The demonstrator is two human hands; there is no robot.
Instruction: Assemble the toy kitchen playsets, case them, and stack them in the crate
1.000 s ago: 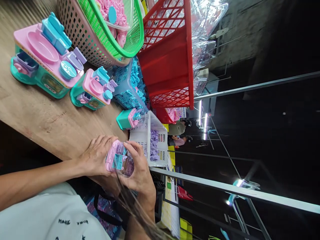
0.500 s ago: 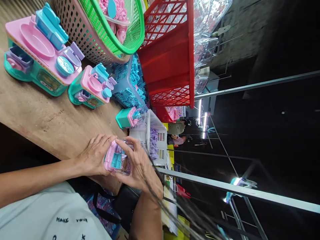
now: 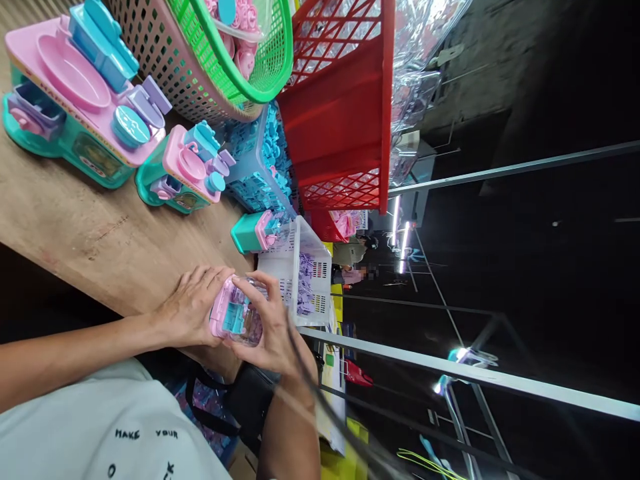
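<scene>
Both my hands are around a small pink toy box (image 3: 235,317) with a clear cover, near the table's edge; blue and purple parts show through the cover. My left hand (image 3: 193,310) wraps its pink side. My right hand (image 3: 273,327) grips the clear side between thumb and fingers. Just beyond stands a teal and pink toy piece (image 3: 253,232). Further up the table are a small toy kitchen (image 3: 183,170) and a larger toy kitchen (image 3: 83,107), both pink and teal with blue and purple parts.
On the wooden table (image 3: 115,247) stand a green basket (image 3: 277,67) of pink parts, a blue bin (image 3: 250,157) of blue pieces, a red crate (image 3: 340,113) with clear packaging and a white basket (image 3: 297,260) with purple parts. People are in the background.
The view has shifted slightly. Both hands keep their hold on the toy box, with hardly any change in grip.
</scene>
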